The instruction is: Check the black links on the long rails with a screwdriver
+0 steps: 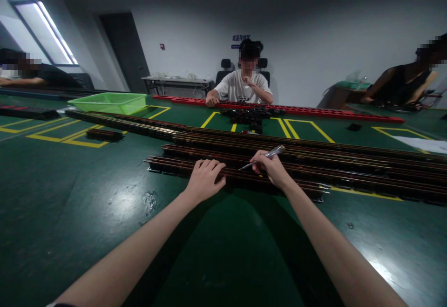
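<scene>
My right hand (272, 169) grips a slim screwdriver (275, 151) with a clear handle. Its thin shaft slants down to the left, and the tip is at or just above a long dark strip (174, 165) with copper-coloured rails. Over the same strip lies my left hand (205, 180), fingers bent across the top and thumb on the near side, left of the screwdriver tip. The strip runs crosswise in front of me. Behind it, several similar long strips (314, 153) lie side by side, close together.
On the green table (87, 204) stand a green basket (111, 104) at far left and a short dark strip piece (104, 134). Dark parts (249, 116) lie before a person (240, 85) opposite, near a long red rail (314, 111). White paper (422, 144) lies right. Other people sit at both sides.
</scene>
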The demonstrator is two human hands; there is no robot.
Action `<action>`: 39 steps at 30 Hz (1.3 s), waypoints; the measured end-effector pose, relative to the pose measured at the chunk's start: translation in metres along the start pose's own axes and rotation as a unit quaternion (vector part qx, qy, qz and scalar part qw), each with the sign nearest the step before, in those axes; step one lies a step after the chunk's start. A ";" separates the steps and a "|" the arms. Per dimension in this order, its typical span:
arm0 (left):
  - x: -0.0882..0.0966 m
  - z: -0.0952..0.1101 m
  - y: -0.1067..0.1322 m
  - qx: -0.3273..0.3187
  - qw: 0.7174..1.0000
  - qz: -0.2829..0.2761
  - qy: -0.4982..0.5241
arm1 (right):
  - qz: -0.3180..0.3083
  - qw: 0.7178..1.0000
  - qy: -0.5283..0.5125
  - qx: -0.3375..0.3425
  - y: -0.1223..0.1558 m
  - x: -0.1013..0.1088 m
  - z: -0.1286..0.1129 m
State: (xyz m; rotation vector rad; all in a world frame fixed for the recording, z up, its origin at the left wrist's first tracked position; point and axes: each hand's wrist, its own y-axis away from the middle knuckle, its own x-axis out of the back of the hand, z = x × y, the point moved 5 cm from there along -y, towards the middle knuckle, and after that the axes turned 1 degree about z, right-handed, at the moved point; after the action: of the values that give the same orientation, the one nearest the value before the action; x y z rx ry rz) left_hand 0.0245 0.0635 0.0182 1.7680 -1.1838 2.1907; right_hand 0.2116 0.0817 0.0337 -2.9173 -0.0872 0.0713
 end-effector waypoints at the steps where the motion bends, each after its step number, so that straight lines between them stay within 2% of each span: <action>1: 0.000 0.000 0.000 0.000 1.000 0.001 -0.001 | 0.001 1.000 0.001 -0.001 0.000 0.000 0.000; 31: 0.000 0.002 -0.001 0.005 1.000 0.003 -0.007 | 0.002 1.000 0.007 0.000 0.001 0.000 0.000; 39: -0.001 0.004 0.000 -0.003 1.000 0.019 -0.023 | 0.001 1.000 0.005 0.010 0.000 -0.007 -0.001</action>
State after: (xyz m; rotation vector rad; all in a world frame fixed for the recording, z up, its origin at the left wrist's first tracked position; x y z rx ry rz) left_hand 0.0276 0.0616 0.0177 1.8189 -1.2422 2.1754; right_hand 0.2049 0.0811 0.0354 -2.8981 -0.0802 0.0570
